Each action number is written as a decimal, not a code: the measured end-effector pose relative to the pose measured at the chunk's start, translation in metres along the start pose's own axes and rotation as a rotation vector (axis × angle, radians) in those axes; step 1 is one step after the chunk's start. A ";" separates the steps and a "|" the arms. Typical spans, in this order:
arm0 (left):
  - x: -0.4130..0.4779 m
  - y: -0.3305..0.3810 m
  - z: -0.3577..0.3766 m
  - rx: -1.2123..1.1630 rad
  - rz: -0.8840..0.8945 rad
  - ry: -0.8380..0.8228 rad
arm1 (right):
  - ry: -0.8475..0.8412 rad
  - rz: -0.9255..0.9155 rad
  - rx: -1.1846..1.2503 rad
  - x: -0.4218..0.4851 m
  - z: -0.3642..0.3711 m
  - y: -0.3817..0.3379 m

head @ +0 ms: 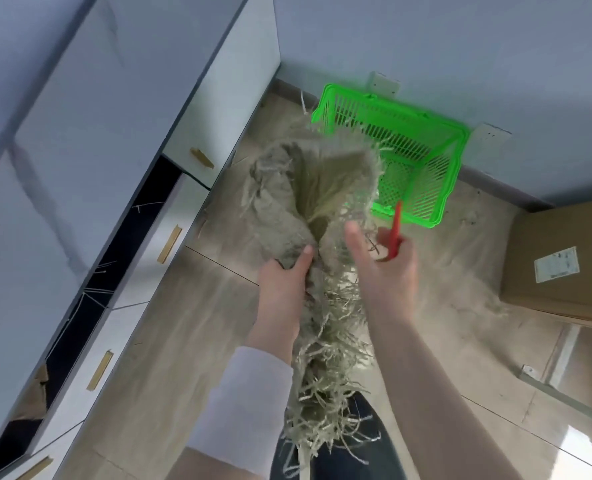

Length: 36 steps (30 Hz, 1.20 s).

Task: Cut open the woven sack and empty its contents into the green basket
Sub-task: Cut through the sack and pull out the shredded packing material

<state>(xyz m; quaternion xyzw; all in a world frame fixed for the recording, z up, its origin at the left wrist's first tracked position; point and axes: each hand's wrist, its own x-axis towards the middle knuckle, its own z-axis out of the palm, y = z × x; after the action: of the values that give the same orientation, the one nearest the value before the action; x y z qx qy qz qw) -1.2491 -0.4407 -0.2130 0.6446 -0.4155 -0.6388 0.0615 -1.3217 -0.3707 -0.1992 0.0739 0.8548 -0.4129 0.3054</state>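
Note:
A frayed, greyish-tan woven sack (287, 199) hangs bunched up over the floor, with loose fibres trailing down towards my legs. My left hand (284, 282) grips its crumpled lower part. My right hand (381, 261) is beside the sack on the right, closed on a red-handled cutter (395, 230) with the index finger stretched out towards the sack. The green plastic basket (436, 168) stands on the floor by the wall, just beyond the sack. The basket's visible part looks empty; the sack hides its near left corner.
White cabinets with brass handles (170, 244) line the left side. A cardboard box (564, 268) sits on the floor at right. Dust and loose fibres lie scattered over the tiled floor (443, 271) near the basket and box. A metal strip (564, 396) lies at lower right.

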 end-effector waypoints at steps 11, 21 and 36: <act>0.014 0.001 -0.022 0.361 0.251 -0.043 | -0.197 -0.075 0.063 0.023 0.017 0.029; 0.011 0.007 -0.014 0.341 0.222 -0.117 | -0.180 -0.108 0.052 0.035 0.013 0.022; 0.015 0.003 -0.007 0.130 0.040 -0.056 | -0.080 -0.249 -0.045 -0.019 -0.057 -0.022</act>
<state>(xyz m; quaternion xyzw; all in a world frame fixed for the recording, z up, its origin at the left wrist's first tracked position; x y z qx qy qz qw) -1.2463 -0.4550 -0.2214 0.6209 -0.4705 -0.6267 0.0204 -1.3405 -0.3395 -0.1466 -0.0565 0.8536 -0.4309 0.2873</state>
